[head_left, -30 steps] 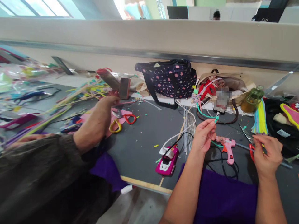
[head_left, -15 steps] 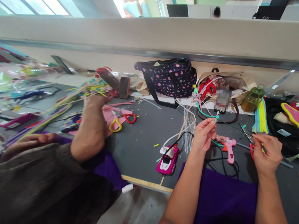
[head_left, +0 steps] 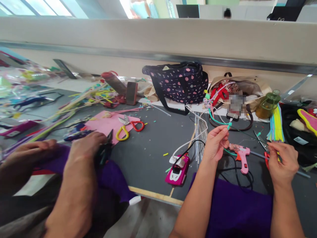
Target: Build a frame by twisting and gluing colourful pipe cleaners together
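My left hand (head_left: 218, 141) pinches a thin teal-green stem (head_left: 229, 125), which looks like pipe cleaner. The stem curves back to a small craft flower (head_left: 208, 96) in lilac, green and yellow. To the right, my right hand (head_left: 283, 162) is closed, thumb against fingertips; what lies between them, if anything, is too fine to make out. Between my hands a pink glue gun (head_left: 243, 156) rests on the table, with a clear glue stick in its back. Red-handled scissors (head_left: 266, 160) lie partly hidden beside my right hand.
A magenta power strip (head_left: 177, 172) with plugs and cords stands left of my forearm. Behind are a dotted bag (head_left: 183, 82) and a green bottle (head_left: 268, 104). At left, a co-worker's hand (head_left: 91, 145) holds dark pliers (head_left: 106, 148) near yellow-and-red scissors (head_left: 128, 127).
The co-worker's arm has drawn back from the far side of the table toward their lap, now with dark pliers in hand. My own hands have hardly moved.
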Demonstrator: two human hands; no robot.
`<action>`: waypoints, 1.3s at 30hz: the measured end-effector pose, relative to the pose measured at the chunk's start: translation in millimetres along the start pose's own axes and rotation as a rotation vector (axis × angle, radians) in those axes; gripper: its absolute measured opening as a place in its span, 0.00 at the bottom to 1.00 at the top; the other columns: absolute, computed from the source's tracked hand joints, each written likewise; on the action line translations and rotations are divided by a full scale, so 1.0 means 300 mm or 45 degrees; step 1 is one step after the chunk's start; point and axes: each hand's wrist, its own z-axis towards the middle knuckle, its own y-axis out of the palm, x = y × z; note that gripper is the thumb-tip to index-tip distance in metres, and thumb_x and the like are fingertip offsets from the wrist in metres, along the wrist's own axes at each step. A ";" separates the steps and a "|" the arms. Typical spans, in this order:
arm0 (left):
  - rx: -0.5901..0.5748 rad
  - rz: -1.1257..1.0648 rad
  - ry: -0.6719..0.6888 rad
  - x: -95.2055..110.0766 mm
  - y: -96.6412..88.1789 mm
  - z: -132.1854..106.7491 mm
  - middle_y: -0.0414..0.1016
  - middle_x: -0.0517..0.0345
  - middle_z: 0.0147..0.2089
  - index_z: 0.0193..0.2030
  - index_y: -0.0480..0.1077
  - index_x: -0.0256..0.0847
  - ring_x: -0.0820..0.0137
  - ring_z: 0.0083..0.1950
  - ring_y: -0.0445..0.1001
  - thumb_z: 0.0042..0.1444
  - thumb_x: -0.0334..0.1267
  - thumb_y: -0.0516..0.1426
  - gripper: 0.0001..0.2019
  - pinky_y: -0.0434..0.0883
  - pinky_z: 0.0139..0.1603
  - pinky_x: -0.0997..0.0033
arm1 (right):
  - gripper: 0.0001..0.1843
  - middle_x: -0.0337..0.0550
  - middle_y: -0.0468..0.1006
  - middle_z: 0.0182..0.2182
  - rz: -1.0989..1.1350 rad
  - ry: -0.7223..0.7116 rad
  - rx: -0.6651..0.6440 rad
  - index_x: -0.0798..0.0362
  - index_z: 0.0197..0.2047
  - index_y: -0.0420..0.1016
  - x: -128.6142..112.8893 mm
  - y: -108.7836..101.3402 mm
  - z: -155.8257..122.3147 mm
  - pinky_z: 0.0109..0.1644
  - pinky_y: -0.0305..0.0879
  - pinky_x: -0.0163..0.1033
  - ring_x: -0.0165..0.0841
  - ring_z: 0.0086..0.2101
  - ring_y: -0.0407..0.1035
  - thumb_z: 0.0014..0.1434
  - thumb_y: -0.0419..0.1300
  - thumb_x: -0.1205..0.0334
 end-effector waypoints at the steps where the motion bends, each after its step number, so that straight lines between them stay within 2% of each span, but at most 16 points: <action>1: -0.002 -0.002 -0.003 0.001 0.000 -0.001 0.65 0.64 0.22 0.33 0.75 0.35 0.82 0.21 0.61 0.38 0.36 0.70 0.15 0.53 0.14 0.84 | 0.06 0.42 0.77 0.32 -0.002 -0.001 -0.004 0.50 0.37 0.78 0.000 0.000 0.000 0.47 0.62 0.44 0.37 0.37 0.71 0.61 0.59 0.62; 12: -0.050 -0.038 -0.117 0.006 -0.004 -0.006 0.65 0.64 0.24 0.33 0.74 0.34 0.83 0.22 0.60 0.39 0.35 0.70 0.14 0.52 0.15 0.85 | 0.07 0.42 0.77 0.32 -0.031 0.034 0.009 0.49 0.37 0.78 0.013 0.008 -0.001 0.47 0.60 0.45 0.37 0.37 0.71 0.61 0.59 0.60; 21: -0.055 -0.034 -0.123 0.005 -0.001 -0.006 0.64 0.63 0.24 0.34 0.74 0.34 0.83 0.22 0.59 0.38 0.34 0.69 0.15 0.50 0.15 0.85 | 0.08 0.42 0.76 0.32 -0.035 0.061 0.016 0.49 0.37 0.78 0.014 0.010 -0.005 0.47 0.59 0.44 0.37 0.37 0.70 0.61 0.58 0.58; 30: -0.091 -0.061 -0.171 0.012 -0.009 0.000 0.63 0.63 0.25 0.34 0.73 0.32 0.84 0.22 0.58 0.38 0.33 0.70 0.15 0.50 0.14 0.87 | 0.06 0.44 0.78 0.35 0.013 0.069 0.029 0.52 0.41 0.74 0.008 0.010 -0.002 0.51 0.61 0.47 0.38 0.40 0.71 0.61 0.59 0.60; 36: -0.136 -0.072 -0.184 0.016 -0.011 0.001 0.62 0.63 0.25 0.33 0.73 0.32 0.84 0.23 0.58 0.40 0.32 0.69 0.14 0.49 0.13 0.89 | 0.20 0.46 0.76 0.40 0.127 0.192 0.097 0.51 0.53 0.69 0.008 0.022 -0.003 0.49 0.65 0.48 0.36 0.37 0.70 0.57 0.64 0.59; 39: -0.148 -0.071 -0.191 0.017 -0.013 0.001 0.62 0.64 0.25 0.33 0.72 0.32 0.84 0.23 0.57 0.40 0.32 0.69 0.14 0.50 0.13 0.89 | 0.23 0.46 0.75 0.43 0.165 0.213 0.092 0.50 0.55 0.68 0.006 0.023 -0.002 0.49 0.66 0.48 0.36 0.37 0.70 0.56 0.64 0.60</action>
